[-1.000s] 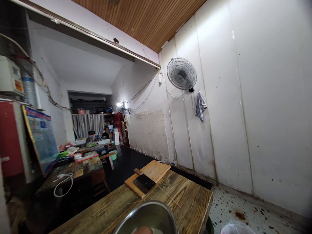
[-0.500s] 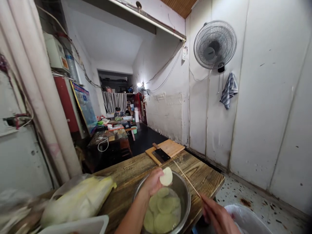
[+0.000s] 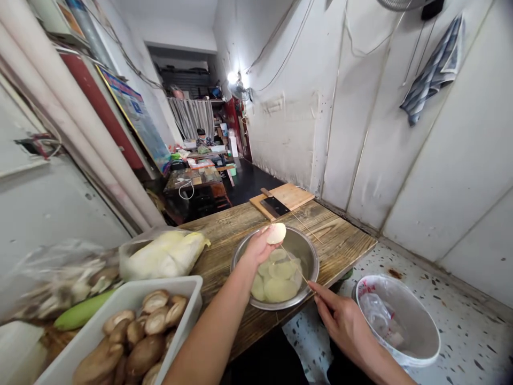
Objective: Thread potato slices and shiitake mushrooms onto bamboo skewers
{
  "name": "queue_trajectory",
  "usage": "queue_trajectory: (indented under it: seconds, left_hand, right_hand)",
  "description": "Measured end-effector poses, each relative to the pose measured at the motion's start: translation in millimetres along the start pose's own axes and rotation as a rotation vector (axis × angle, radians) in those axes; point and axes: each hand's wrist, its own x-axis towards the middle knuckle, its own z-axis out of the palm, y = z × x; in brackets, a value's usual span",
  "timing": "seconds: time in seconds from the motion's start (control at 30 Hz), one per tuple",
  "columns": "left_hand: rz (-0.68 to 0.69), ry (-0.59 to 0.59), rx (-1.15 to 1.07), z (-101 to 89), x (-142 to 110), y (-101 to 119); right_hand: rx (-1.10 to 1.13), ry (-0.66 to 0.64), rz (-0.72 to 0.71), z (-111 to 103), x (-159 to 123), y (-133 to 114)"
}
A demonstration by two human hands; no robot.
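Note:
My left hand (image 3: pixel 259 247) is closed on a pale round potato slice (image 3: pixel 276 233), held up over the far side of a steel bowl (image 3: pixel 315 262). More potato slices (image 3: pixel 282 289) lie in the bowl, apparently in water. A thin wooden skewer (image 3: pixel 295 264) is pinched between the fingers of my right hand (image 3: pixel 336 310), at the bowl's near right rim. Its far end reaches the lower edge of the held slice; whether it has pierced it I cannot tell. Another skewer (image 3: pixel 306 227) lies on the wooden table (image 3: pixel 344 243) behind the bowl.
A cleaver (image 3: pixel 274 206) rests on a cutting board (image 3: pixel 298 197) at the back. To the left are a white bin of mushrooms (image 3: pixel 196 299), a green vegetable (image 3: pixel 82 310) and a plastic bag (image 3: pixel 160 254). A lined bucket (image 3: pixel 435 337) stands on the floor at right.
The view has tilted down and shifted. My right hand has brought the skewer in from the bowl's right side to the potato slice, which has turned more edge-on in my left hand.

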Motion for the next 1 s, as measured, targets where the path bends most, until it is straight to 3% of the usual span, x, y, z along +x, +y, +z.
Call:
queue_trajectory:
  seconds: [0.1,0.5,0.67,1.0]
  left_hand:
    - [0.013,0.050,0.037,-2.8,1,0]
    - [-0.035,-0.012,-0.018,-2.8,-6,5]
    - [-0.107,0.149,-0.042,-9.7,3,3]
    - [-0.168,0.135,-0.113,-11.5,3,0]
  right_hand:
    - [-0.019,-0.019,0.030,5,2,0]
    - [-0.040,0.036,0.047,7,7,1]
    - [-0.054,0.014,0.046,9,7,0]
    - [-0.031,0.033,0.055,14,7,1]
